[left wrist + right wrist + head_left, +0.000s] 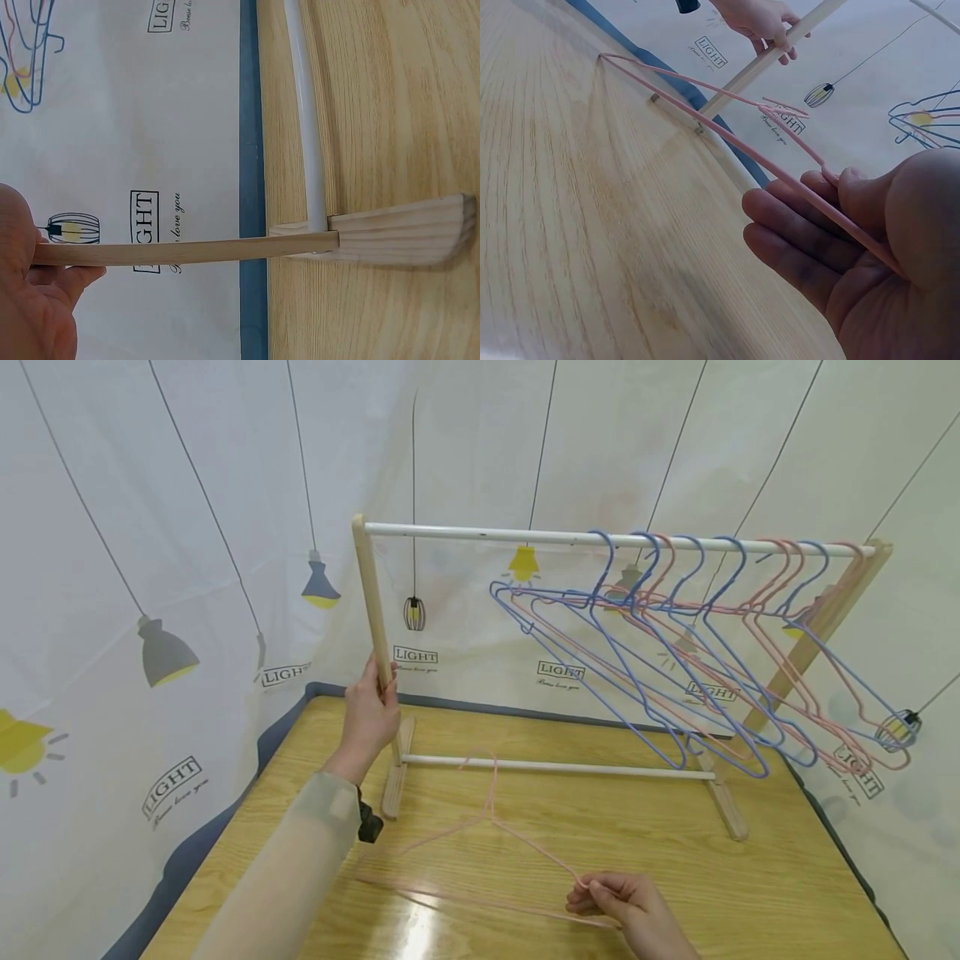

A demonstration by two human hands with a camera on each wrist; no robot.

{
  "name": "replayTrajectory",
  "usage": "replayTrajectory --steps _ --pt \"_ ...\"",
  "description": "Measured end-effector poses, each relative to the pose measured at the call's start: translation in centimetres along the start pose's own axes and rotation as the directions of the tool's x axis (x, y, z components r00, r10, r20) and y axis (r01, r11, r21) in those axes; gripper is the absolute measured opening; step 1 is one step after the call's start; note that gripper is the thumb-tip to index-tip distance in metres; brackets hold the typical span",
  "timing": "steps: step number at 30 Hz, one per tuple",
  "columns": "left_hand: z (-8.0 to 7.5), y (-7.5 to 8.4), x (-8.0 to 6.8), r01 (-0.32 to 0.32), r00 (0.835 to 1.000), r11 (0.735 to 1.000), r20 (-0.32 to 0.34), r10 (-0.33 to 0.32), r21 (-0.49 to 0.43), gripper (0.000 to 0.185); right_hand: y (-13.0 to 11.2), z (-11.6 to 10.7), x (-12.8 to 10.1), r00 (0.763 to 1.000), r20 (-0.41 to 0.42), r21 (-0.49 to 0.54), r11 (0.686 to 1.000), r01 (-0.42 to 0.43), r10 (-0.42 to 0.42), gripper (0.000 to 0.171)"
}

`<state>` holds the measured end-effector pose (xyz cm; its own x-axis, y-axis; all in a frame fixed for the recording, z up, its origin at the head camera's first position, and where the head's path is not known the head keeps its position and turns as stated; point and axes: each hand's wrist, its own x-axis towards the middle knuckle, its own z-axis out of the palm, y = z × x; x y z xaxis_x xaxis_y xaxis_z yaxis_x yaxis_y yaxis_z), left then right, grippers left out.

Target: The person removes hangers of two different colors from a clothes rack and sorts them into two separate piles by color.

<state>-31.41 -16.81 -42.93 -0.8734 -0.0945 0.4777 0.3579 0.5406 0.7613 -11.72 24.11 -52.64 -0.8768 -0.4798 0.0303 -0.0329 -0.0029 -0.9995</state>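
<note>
A small wooden clothes rack (372, 602) with a white top rail (480, 533) stands on the wooden table (750, 893). My left hand (369, 714) grips the rack's left upright post (187, 251). Several blue and pink wire hangers (697, 652) hang along the right part of the rail. A pink wire hanger (480, 835) lies on the table in front of the rack. My right hand (626, 902) pinches that pink hanger (727, 131) at its right corner, between thumb and fingers (802, 225).
A white printed curtain (172, 610) with lamp pictures surrounds the table on the left, back and right. The rack's lower white crossbar (555, 766) and wooden feet (405, 236) rest on the tabletop near its far edge.
</note>
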Motion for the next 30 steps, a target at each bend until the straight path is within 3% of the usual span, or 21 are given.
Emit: replayTrajectory --steps 8,14,24,30 --pt "0.1 -0.1 0.0 -0.007 1.0 1.0 -0.001 0.007 -0.001 0.053 0.6 0.0 -0.1 0.999 0.026 0.077 0.997 -0.031 0.029 0.037" --pt "0.1 -0.2 0.0 -0.003 1.0 1.0 -0.002 0.003 0.004 0.052 0.9 0.1 -0.2 0.999 0.031 0.08 0.996 -0.046 0.044 0.037" --pt "0.0 0.0 0.0 0.003 1.0 1.0 0.0 -0.003 0.01 0.053 1.3 0.1 0.0 0.998 -0.009 -0.064 0.996 -0.065 0.065 0.031" --pt "0.1 -0.1 0.0 -0.002 1.0 1.0 -0.004 0.003 0.01 0.051 1.4 0.2 0.1 0.998 -0.033 -0.214 0.975 -0.054 0.048 0.022"
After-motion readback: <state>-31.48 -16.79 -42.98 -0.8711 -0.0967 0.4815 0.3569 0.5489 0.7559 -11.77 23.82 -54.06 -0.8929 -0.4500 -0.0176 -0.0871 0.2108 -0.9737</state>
